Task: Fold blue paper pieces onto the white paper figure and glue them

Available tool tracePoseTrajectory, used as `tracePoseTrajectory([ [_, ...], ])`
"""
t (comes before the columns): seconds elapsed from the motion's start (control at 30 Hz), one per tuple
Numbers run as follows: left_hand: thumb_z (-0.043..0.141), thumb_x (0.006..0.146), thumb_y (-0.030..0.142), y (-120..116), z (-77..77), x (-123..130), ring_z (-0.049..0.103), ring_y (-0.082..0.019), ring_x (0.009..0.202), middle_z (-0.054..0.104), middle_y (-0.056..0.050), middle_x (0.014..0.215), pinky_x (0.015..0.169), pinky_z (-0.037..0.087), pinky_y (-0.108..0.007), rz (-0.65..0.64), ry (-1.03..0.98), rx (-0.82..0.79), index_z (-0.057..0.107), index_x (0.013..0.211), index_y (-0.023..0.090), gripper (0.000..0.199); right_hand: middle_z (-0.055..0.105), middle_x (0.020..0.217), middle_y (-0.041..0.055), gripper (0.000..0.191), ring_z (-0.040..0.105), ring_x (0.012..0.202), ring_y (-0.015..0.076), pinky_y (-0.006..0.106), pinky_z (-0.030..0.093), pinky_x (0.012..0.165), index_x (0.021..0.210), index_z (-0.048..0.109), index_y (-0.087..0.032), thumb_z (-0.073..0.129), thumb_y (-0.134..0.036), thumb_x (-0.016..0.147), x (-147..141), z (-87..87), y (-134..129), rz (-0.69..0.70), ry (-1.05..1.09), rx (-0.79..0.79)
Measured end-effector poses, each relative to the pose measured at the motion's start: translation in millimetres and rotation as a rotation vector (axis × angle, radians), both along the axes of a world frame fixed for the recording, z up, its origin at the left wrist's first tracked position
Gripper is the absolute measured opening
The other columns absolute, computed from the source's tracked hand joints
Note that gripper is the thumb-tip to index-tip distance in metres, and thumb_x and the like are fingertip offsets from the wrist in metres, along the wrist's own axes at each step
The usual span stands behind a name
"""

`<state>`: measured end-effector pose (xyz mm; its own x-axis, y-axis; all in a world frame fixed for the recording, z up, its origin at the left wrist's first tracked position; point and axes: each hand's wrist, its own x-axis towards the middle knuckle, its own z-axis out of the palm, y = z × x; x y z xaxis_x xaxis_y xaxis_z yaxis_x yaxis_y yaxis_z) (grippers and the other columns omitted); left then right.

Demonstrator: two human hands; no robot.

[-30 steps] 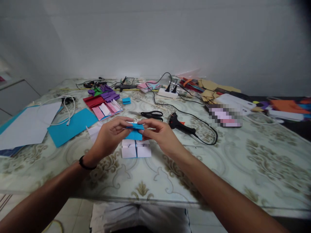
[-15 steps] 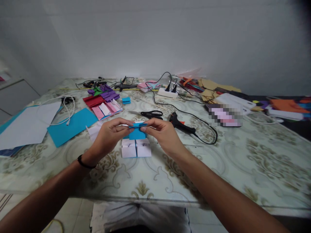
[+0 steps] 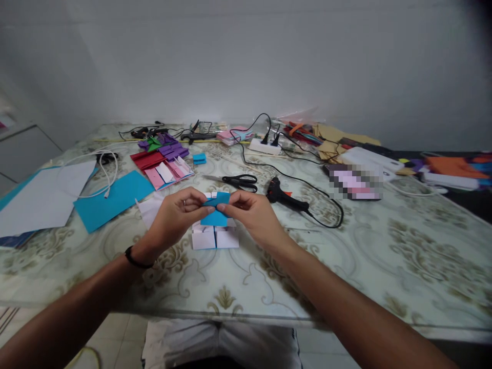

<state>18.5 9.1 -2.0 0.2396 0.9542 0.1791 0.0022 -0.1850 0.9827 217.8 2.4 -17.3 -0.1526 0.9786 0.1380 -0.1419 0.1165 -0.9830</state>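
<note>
Between both hands is a small folded piece of blue paper (image 3: pixel 213 219). My left hand (image 3: pixel 179 212) pinches its left side with thumb and fingers. On the other side my right hand (image 3: pixel 248 210) grips it, thumb tip near the middle. Below it on the table lies a folded white-and-blue paper piece (image 3: pixel 203 240), partly covered by the blue paper and my hands. Just beyond my hands are black-handled scissors (image 3: pixel 240 181). A black glue gun (image 3: pixel 286 197) rests to the right of my right hand.
Blue paper (image 3: pixel 115 200) and white sheets (image 3: pixel 46 200) lie at left. Folded red, pink and purple papers (image 3: pixel 169 171) sit behind my left hand. A white power strip (image 3: pixel 265 147) with black cords stands at the back. At right are a phone (image 3: pixel 355 184) and coloured paper (image 3: pixel 453 166).
The blue paper has been tilted and its near face now hangs slightly lower. Its upper flap shows more at the right, and both thumbs have come closer together at its middle.
</note>
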Motion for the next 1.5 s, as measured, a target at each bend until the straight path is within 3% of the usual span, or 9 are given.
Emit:
tracePoseTrajectory([
  [0.27, 0.088, 0.073, 0.028, -2.5, 2.6, 1.9, 0.059, -0.009, 0.052, 0.064, 0.004, 0.058, 0.047, 0.044, -0.018, 0.067, 0.054, 0.038, 0.060, 0.066, 0.018, 0.031, 0.067, 0.071, -0.0012, 0.035, 0.058, 0.066, 0.0138, 0.029, 0.046, 0.066, 0.070, 0.065, -0.020, 0.090, -0.044, 0.069, -0.8, 1.3, -2.8, 0.004, 0.008, -0.022],
  [0.43, 0.089, 0.072, 0.037, -2.5, 3.9, 3.5, 0.063, -0.011, 0.056, 0.067, 0.003, 0.062, 0.055, 0.054, -0.022, 0.055, 0.029, -0.022, 0.062, 0.068, 0.017, 0.034, 0.060, 0.065, -0.0036, 0.039, 0.053, 0.062, 0.0126, 0.028, 0.044, 0.061, 0.067, 0.060, -0.021, 0.090, -0.046, 0.068, -1.1, 2.3, -2.2, -0.016, 0.020, -0.021],
  [0.77, 0.085, 0.074, 0.037, -4.5, 1.1, 5.5, 0.060, -0.012, 0.051, 0.063, 0.003, 0.059, 0.049, 0.049, -0.023, 0.131, 0.085, 0.026, 0.059, 0.069, 0.019, 0.032, 0.057, 0.059, -0.0102, 0.049, 0.050, 0.058, 0.0102, 0.025, 0.040, 0.062, 0.086, 0.058, -0.022, 0.098, -0.037, 0.062, -4.3, 3.8, -1.7, 0.000, 0.168, -0.062],
  [1.03, 0.084, 0.076, 0.037, -4.1, 2.6, 4.9, 0.061, -0.013, 0.053, 0.063, 0.003, 0.060, 0.051, 0.052, -0.023, 0.120, 0.090, 0.010, 0.058, 0.069, 0.019, 0.032, 0.060, 0.059, -0.0101, 0.053, 0.050, 0.057, 0.0108, 0.027, 0.043, 0.064, 0.095, 0.063, -0.021, 0.098, -0.042, 0.062, -3.8, 3.7, -0.1, 0.002, 0.190, -0.078],
  [1.2, 0.086, 0.075, 0.040, -4.6, 4.3, 4.2, 0.062, -0.012, 0.055, 0.063, 0.004, 0.061, 0.052, 0.053, -0.023, 0.111, 0.089, 0.013, 0.059, 0.071, 0.019, 0.035, 0.063, 0.063, -0.0089, 0.051, 0.056, 0.061, 0.0117, 0.027, 0.047, 0.067, 0.100, 0.064, -0.022, 0.096, -0.042, 0.065, -2.8, 0.9, 0.0, -0.002, 0.194, -0.055],
  [1.37, 0.085, 0.079, 0.044, -6.0, 4.7, 3.4, 0.066, -0.013, 0.058, 0.068, 0.002, 0.064, 0.055, 0.056, -0.023, 0.077, 0.088, 0.026, 0.064, 0.074, 0.018, 0.035, 0.074, 0.084, 0.0002, 0.040, 0.067, 0.075, 0.0178, 0.032, 0.053, 0.073, 0.096, 0.074, -0.020, 0.091, -0.049, 0.073, -0.6, -1.1, -2.3, 0.131, 0.039, -0.102],
  [1.5, 0.089, 0.074, 0.052, -5.2, 5.9, 3.8, 0.072, -0.017, 0.064, 0.073, -0.001, 0.068, 0.062, 0.062, -0.027, 0.050, 0.054, -0.014, 0.068, 0.076, 0.017, 0.040, 0.079, 0.092, 0.0031, 0.037, 0.069, 0.079, 0.0197, 0.034, 0.056, 0.076, 0.095, 0.080, -0.019, 0.089, -0.048, 0.074, 0.1, 0.0, -2.3, 0.068, -0.004, -0.106],
])
